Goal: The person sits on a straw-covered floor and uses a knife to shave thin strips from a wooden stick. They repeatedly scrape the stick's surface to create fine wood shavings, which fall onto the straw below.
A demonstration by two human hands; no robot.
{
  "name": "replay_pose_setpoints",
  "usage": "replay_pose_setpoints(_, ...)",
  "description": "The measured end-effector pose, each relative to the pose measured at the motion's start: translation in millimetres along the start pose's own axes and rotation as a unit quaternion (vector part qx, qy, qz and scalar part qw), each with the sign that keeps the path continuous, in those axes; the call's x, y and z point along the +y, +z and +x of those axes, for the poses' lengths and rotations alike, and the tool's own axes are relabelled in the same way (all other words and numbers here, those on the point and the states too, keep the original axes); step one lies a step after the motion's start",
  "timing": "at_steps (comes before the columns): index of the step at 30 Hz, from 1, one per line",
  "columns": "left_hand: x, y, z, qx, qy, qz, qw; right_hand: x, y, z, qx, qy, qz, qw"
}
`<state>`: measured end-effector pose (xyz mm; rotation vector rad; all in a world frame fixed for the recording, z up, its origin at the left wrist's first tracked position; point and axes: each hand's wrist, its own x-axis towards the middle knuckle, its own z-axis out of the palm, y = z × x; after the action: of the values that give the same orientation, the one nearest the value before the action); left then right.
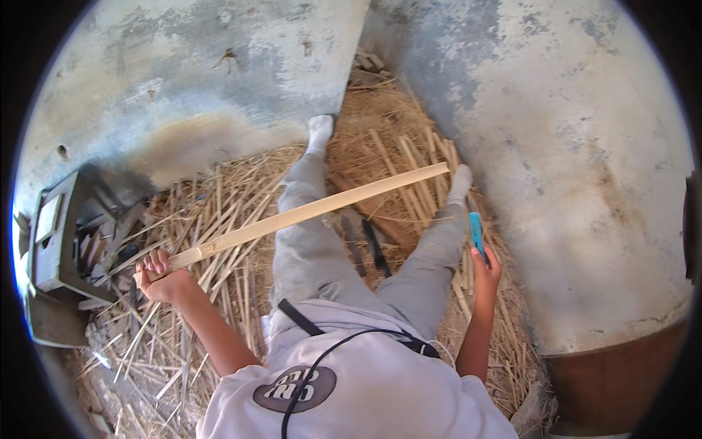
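At far left, a grey open-fronted cabinet [53,257] holds jumbled bits too small to make out. Beside it, the left hand [162,280] has its grip wrapped around the near end of a long pale strip [314,211], which slants up across the left leg, its far end by the right foot. Cut strips [212,252] litter the floor. A dark oval print [295,388] with pale lettering marks the white shirt [395,388]. Between the legs lie a brown board [380,219] and a black bar [375,245]. The right hand's [488,271] grip pinches a blue tool [476,231], near the stained wall [578,183].
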<state>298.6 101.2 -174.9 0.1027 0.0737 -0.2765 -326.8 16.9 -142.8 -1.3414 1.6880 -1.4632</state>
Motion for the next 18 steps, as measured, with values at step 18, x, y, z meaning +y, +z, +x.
replay_pose_setpoints(18,-58.4,-49.6,-12.6,0.042,-0.156,0.017,0.987,-58.0,-28.0,-4.6,-0.107,0.002,-0.003,0.994)
